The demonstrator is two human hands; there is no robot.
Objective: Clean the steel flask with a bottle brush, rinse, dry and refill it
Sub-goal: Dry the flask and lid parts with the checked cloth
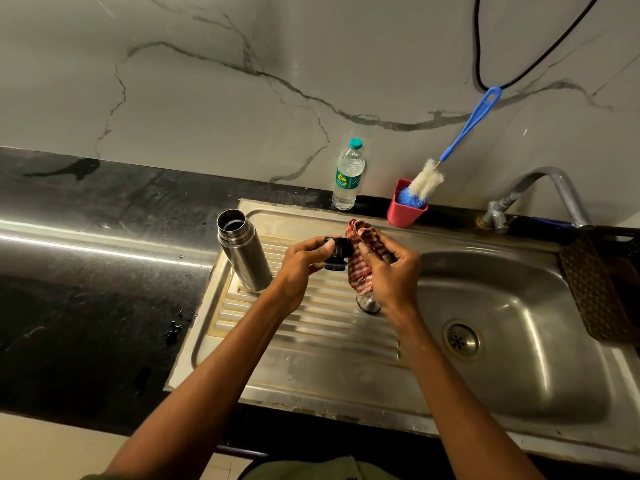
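Steel flask (242, 254) stands open on the sink's drainboard (311, 327). Left hand (304, 268) pinches its black stopper (337, 252); right hand (391, 271) clutches a checked cloth (360, 258). Wet, the stopper could slip into the basin.

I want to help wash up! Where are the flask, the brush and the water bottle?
flask (244, 258): head view, on its steel side.
brush (426, 180): head view, on the white bristles.
water bottle (348, 180): head view, on its label.
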